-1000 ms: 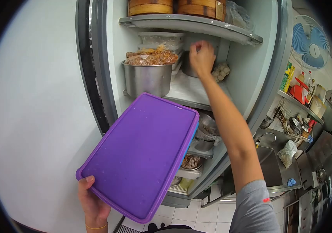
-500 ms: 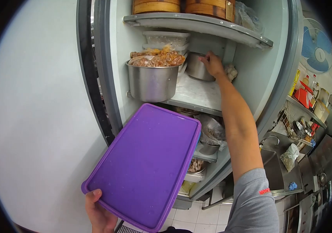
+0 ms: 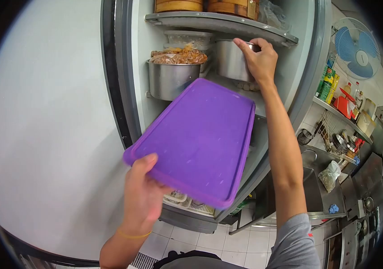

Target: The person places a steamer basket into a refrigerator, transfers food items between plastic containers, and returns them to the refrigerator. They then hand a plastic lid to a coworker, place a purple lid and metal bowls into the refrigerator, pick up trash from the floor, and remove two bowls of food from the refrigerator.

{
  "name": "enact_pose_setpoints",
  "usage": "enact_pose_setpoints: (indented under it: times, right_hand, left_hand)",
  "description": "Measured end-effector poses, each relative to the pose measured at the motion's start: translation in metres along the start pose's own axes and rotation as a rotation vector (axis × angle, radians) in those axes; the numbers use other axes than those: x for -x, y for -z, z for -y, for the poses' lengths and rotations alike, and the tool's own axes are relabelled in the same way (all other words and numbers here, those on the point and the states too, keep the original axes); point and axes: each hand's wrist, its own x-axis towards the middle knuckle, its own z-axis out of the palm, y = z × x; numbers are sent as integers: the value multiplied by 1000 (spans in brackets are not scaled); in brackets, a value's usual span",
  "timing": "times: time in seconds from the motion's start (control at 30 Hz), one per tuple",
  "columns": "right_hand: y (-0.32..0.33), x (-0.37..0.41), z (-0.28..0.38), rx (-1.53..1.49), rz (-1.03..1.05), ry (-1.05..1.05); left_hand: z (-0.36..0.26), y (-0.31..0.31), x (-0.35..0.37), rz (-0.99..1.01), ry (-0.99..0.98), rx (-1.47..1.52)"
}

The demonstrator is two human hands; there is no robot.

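Note:
My left hand grips the near edge of a purple lidded container, thumb on top; its far end is raised in front of the fridge shelf. With my right hand I hold a steel pot by its rim, lifted over the shelf. A larger steel pot stands to its left, heaped with orange-brown food in plastic. Behind them are stacked clear plastic boxes.
Bamboo steamers and a plastic bag sit on the upper shelf. The white fridge door stands at the left. A fan, a sink and a rack of utensils are on the right.
The smaller steel pot has come up and forward in my right hand. My left hand has moved the purple container up and to the right, closer to the shelf.

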Motion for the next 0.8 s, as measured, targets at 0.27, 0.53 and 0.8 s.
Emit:
enact_pose_setpoints:
  times: [0.27,0.53,0.8]
  right_hand:
    - [26,4,15,-136,-22,-53]
    - [19,26,-9,-108,245,-216]
    - [-31,5,-109,-258,67,-1011]
  left_hand:
    - [38,-82,-64,146,30,65]
    - [89,-106,-141,35,4,104]
    - [78,-95,-146,87,62,89]
